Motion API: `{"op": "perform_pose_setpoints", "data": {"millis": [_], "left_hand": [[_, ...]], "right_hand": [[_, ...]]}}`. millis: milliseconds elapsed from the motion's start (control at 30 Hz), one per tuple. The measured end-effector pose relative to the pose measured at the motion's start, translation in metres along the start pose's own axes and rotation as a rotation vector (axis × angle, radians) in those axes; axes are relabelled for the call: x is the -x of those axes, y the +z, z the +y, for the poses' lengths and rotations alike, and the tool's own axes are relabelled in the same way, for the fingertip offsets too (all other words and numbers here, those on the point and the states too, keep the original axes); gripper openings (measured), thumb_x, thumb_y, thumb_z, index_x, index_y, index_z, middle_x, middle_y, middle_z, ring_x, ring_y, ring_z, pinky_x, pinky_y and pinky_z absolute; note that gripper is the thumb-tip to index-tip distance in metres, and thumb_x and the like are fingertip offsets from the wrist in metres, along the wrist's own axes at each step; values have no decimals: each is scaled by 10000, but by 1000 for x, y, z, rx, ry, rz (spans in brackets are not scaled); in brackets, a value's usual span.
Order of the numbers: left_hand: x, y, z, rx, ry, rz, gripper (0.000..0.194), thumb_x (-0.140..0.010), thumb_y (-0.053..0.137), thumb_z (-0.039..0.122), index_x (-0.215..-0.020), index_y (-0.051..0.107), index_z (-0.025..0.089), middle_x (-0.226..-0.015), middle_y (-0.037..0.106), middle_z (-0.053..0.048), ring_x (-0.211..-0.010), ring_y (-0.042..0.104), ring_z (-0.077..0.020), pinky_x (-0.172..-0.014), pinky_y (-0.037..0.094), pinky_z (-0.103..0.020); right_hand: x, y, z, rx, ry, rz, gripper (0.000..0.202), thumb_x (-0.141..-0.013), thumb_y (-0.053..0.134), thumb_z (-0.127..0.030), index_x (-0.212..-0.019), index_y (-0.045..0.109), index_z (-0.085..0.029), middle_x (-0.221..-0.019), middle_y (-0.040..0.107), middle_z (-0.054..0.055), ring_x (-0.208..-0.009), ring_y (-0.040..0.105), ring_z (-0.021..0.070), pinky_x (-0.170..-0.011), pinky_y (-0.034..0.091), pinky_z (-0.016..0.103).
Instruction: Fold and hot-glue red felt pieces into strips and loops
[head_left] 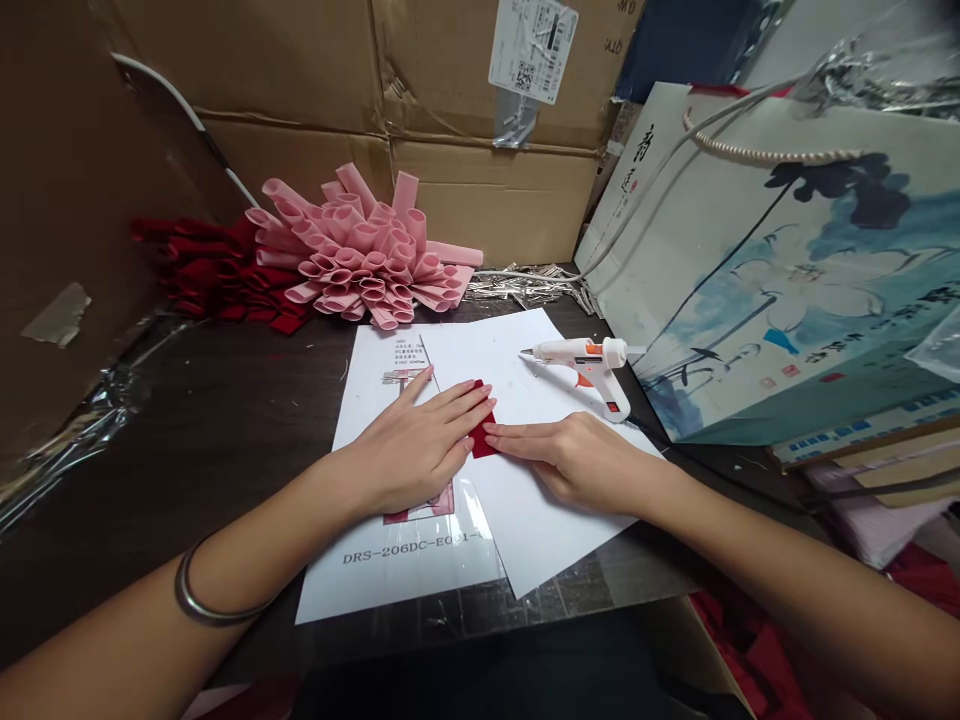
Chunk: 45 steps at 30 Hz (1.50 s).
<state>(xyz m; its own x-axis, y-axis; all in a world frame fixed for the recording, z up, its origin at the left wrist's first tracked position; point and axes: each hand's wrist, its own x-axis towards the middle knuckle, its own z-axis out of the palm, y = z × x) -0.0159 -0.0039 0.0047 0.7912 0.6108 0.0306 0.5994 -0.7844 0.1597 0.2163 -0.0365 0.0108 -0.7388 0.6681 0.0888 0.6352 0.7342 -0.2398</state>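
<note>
A small dark red piece of felt-like material (482, 440) lies on white paper between my hands. My left hand (412, 435) rests flat over its left side, fingers stretched out and thumb apart. From the right, my right hand (577, 450) touches the piece with its straight index and middle fingertips; the other fingers are bent under and partly hidden. Beneath my hands are a printed sheet (330, 580) with lettering and pictures and a blank white sheet (525, 540) overlapping it. A white and orange glue gun (589, 362) lies on its side beyond my right hand.
Pink rolled tubes (367, 250) are heaped at the back, beside dark red pieces (217, 270). Metal clips (525, 285) lie behind the paper. Cardboard (480, 190) walls the back; a large paper bag (787, 270) stands right. A cable (645, 210) hangs across it.
</note>
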Motion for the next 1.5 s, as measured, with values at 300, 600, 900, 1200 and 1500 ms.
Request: {"op": "perform_pose_setpoints", "data": {"millis": [300, 600, 900, 1200, 1500], "left_hand": [[-1, 0, 0, -12, -7, -14, 464, -1006, 292, 283, -1453, 375, 190, -1531, 330, -50, -1437, 253, -177, -1175, 21, -461], [0, 1, 0, -9, -34, -20, 557, -973, 299, 242, -1510, 212, 119, -1564, 246, -89, -1445, 230, -191, -1193, 93, -431], [0, -8, -3, 182, -87, 113, 736, -892, 381, 162, -1532, 19, 202, -1594, 157, -61, -1450, 193, -284, -1190, 159, -509], [-1, -7, -1, 262, -245, 306, 539, -869, 425, 184, -1400, 337, 173, -1415, 477, -103, -1287, 451, -278, -1092, 332, -488], [-6, 1, 11, 63, -254, 276, 442, -854, 574, 408, -1219, 511, 167, -1128, 631, -104, -1037, 525, -300, -943, 371, -491]], "right_hand": [[-5, -3, -16, 190, -59, -73, 527, -833, 483, -87, -1348, 542, -183, -1368, 562, 87, -751, 706, 174, -582, 467, 274], [3, -1, -28, 246, -26, -151, 642, -784, 448, -98, -1425, 438, -100, -1458, 443, 130, -731, 707, 212, -578, 486, 327], [-27, 2, -2, -268, 477, 371, 221, -879, 530, -288, -962, 688, -159, -952, 734, 55, -795, 667, 198, -676, 469, 307], [-56, -3, 7, -349, 683, 84, 408, -859, 561, -444, -554, 543, -173, -501, 553, 12, -481, 494, 135, -460, 262, 276], [-47, -8, 7, -483, 529, 148, 314, -894, 499, -323, -659, 629, -159, -549, 556, -16, -500, 446, 105, -493, 285, 255]]}}
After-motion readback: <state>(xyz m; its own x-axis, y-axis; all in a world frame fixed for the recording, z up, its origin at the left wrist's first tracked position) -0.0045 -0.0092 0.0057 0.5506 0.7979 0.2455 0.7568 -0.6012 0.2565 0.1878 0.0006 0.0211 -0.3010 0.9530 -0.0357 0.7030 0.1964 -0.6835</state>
